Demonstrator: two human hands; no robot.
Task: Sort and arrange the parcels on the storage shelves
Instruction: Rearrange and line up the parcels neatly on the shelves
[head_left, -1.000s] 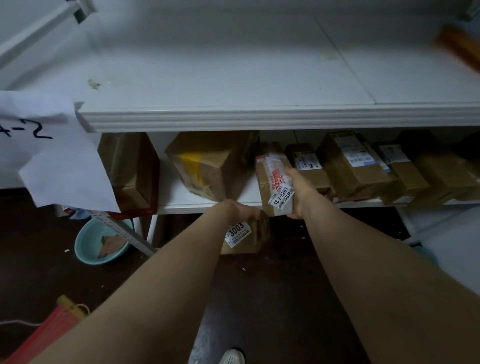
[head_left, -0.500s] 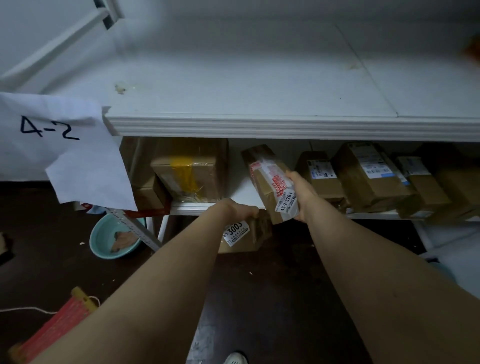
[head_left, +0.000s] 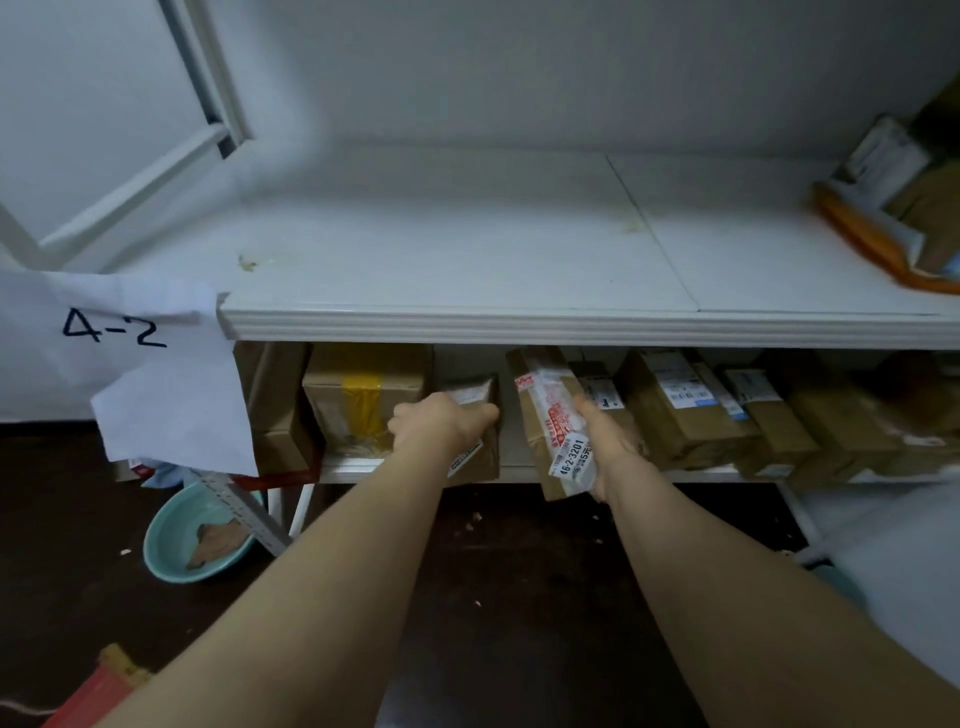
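Observation:
My left hand (head_left: 441, 423) grips a small brown box (head_left: 478, 441) with a white label, set on the lower shelf (head_left: 519, 472) beside a yellow-taped box (head_left: 363, 397). My right hand (head_left: 605, 447) holds a long brown parcel (head_left: 553, 421) with red-printed tape and a label reading 46-2-3201; it tilts at the lower shelf's front edge. To its right a row of several brown labelled parcels (head_left: 680, 410) leans on that shelf. The white upper shelf (head_left: 467, 254) lies bare across its left and middle.
A paper sign reading 4-2 (head_left: 119, 332) hangs at the upper shelf's left end. Orange and brown parcels (head_left: 893, 218) sit at its far right. A teal basin (head_left: 197, 535) and a red object (head_left: 98, 691) lie on the dark floor at left.
My left hand has lifted the small box from below the shelf edge up onto the lower shelf. The long parcel in my right hand has tilted more upright. The view has risen.

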